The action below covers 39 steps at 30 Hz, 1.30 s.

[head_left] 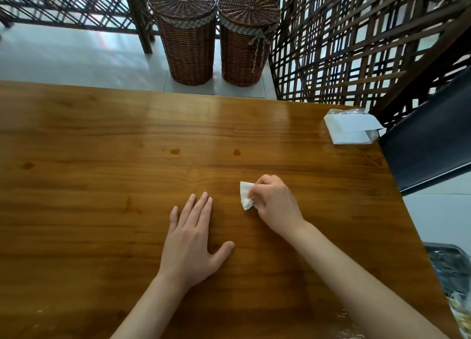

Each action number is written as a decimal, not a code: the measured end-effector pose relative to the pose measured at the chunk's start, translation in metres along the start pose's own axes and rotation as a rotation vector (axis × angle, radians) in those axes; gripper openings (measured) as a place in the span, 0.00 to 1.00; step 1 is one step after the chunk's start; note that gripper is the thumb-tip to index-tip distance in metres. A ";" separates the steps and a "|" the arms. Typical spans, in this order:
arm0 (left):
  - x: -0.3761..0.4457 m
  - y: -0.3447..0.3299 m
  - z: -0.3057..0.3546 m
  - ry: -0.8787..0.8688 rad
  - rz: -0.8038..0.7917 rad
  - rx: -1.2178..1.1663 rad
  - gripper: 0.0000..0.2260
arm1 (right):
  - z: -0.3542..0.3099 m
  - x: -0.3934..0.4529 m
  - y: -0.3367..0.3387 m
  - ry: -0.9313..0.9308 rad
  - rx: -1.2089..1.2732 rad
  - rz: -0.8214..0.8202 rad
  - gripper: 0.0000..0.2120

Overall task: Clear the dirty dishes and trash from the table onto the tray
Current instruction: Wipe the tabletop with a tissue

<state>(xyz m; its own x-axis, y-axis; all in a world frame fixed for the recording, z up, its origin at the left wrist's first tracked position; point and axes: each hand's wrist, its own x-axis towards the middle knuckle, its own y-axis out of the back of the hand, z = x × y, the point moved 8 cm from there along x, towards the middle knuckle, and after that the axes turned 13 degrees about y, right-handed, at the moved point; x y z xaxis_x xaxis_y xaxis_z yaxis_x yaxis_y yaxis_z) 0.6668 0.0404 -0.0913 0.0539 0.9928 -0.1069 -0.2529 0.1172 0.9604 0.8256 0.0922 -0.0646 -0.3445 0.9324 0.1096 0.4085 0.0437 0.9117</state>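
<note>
White crumpled tissue [246, 195] sits under the right hand [274, 206], whose grip is clenched around it with curled fingers, pressing it to the counter [102, 139] right of centre. The left hand [190, 239] lies flat on the wood just beside it, grip released and grasping nothing. Risks, as judged: the thin tissue may tear or shed scraps if dragged hard over the surface; a loose pinch could drop it on the way to the tray. No tray can be identified; a dark container [451, 269] shows off the counter's right edge, contents unclear. Two small brown spots [237, 152] remain toward the far edge. A white paper packet [350, 128] lies at the far right corner, well apart from both hands. Nothing stands between the hands and the packet. Two wicker baskets [187, 32] stand on the floor beyond the far edge.
</note>
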 end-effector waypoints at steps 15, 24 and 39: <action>0.019 0.007 -0.001 -0.006 0.026 -0.006 0.41 | 0.000 -0.007 -0.003 -0.270 -0.007 0.101 0.08; 0.063 0.019 -0.025 -0.014 0.035 0.052 0.41 | 0.058 0.045 0.016 -0.367 -0.033 0.255 0.10; 0.068 0.018 -0.033 -0.028 0.050 -0.049 0.39 | 0.025 0.110 -0.005 -0.212 0.010 0.218 0.11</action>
<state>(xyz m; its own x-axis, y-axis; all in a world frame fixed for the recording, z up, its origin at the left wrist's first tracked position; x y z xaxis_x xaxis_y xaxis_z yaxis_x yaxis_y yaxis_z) 0.6340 0.1105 -0.0901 0.0666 0.9965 -0.0509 -0.3025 0.0688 0.9507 0.8064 0.2030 -0.0672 -0.0644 0.9742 0.2163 0.4624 -0.1629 0.8716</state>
